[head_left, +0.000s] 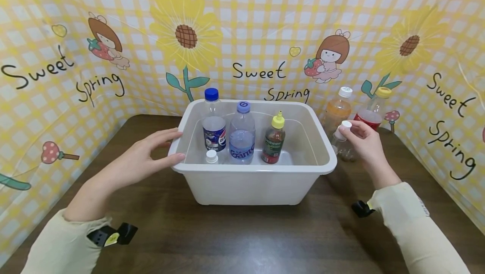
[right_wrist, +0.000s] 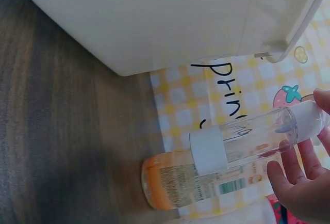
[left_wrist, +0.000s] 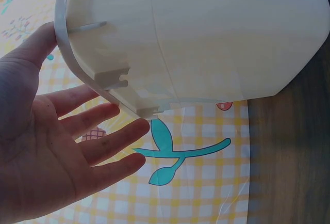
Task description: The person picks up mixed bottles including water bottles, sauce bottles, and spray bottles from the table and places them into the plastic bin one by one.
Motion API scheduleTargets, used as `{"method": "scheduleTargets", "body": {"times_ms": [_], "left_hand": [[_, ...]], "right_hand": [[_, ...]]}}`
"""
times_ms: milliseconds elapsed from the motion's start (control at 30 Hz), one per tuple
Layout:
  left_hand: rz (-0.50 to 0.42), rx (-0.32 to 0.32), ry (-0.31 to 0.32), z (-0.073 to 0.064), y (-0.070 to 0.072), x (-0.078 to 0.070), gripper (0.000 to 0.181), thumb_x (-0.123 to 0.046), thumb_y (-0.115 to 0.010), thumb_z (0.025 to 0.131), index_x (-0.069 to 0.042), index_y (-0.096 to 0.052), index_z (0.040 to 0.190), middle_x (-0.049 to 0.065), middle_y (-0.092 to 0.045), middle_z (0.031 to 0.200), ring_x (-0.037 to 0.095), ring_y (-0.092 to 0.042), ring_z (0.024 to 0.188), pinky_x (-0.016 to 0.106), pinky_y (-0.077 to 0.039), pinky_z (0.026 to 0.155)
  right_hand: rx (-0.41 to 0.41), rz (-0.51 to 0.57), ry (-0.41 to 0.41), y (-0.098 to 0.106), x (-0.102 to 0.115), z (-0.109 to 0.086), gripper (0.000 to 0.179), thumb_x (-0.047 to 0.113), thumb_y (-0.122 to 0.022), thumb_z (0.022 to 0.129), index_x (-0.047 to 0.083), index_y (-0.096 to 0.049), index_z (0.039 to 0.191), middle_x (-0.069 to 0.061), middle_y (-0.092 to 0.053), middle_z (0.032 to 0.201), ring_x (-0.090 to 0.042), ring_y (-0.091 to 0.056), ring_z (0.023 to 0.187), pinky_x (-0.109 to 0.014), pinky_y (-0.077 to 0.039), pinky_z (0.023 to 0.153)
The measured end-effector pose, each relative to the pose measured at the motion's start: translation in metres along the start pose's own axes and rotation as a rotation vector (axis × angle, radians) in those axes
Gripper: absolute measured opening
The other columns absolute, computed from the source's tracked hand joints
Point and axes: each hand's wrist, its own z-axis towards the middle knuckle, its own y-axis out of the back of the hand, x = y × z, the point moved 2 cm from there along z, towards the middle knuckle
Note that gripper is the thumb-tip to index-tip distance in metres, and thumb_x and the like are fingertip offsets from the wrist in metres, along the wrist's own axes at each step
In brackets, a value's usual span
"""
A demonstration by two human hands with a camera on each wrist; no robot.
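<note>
A white plastic tub [head_left: 250, 187] stands on the table, with several bottles inside it. My left hand [head_left: 142, 154] rests on its left rim, fingers fairly straight; in the left wrist view the hand [left_wrist: 62, 152] touches the rim from outside. To the right of the tub, my right hand [head_left: 365, 141] pinches the white cap [head_left: 345, 125] of a small clear bottle. That bottle [right_wrist: 252, 136] looks see-through in the right wrist view, with a white band at its lower end. Whether it touches the table, I cannot tell.
Inside the tub are a blue-capped Pepsi bottle [head_left: 214, 133], a light-blue-capped water bottle [head_left: 242, 139], a yellow-tipped sauce bottle [head_left: 273, 143] and a white-capped bottle [head_left: 211, 157]. Behind my right hand stand an orange drink bottle [head_left: 338, 110] and a yellow-capped bottle [head_left: 373, 112]. Checked cloth [head_left: 250, 34] hangs around.
</note>
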Motion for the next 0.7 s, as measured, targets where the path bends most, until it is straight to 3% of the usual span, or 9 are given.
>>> {"method": "scheduleTargets", "body": {"times_ms": [267,500,700], "left_hand": [[0.004,0.003,-0.002,0.001,0.0,0.0,0.064,-0.044,-0.058,0.09,-0.014,-0.039,0.142,0.013,-0.033,0.15,0.036,-0.045,0.125,0.056,-0.045,0.09],[0.002,0.009,0.005,0.001,0.0,-0.001,0.065,-0.045,-0.058,0.09,-0.014,-0.038,0.143,0.013,-0.033,0.15,0.037,-0.044,0.125,0.057,-0.045,0.09],[0.002,0.004,-0.002,0.0,0.0,-0.001,0.064,-0.044,-0.058,0.09,-0.013,-0.039,0.142,0.013,-0.033,0.15,0.037,-0.045,0.125,0.057,-0.044,0.091]], "right_hand": [[-0.019,0.054,0.039,0.006,0.014,0.0,0.015,0.024,-0.066,0.087,0.036,-0.057,0.091,0.025,-0.057,0.085,0.006,-0.051,0.083,-0.004,-0.043,0.069],[-0.008,0.206,0.076,0.01,0.02,0.001,0.017,0.014,-0.067,0.085,0.03,-0.062,0.089,0.019,-0.06,0.083,0.005,-0.054,0.079,-0.005,-0.044,0.068],[-0.006,0.254,0.084,0.014,0.026,0.0,0.018,0.012,-0.067,0.085,0.029,-0.064,0.089,0.018,-0.06,0.085,0.004,-0.054,0.081,-0.004,-0.045,0.069]]}}
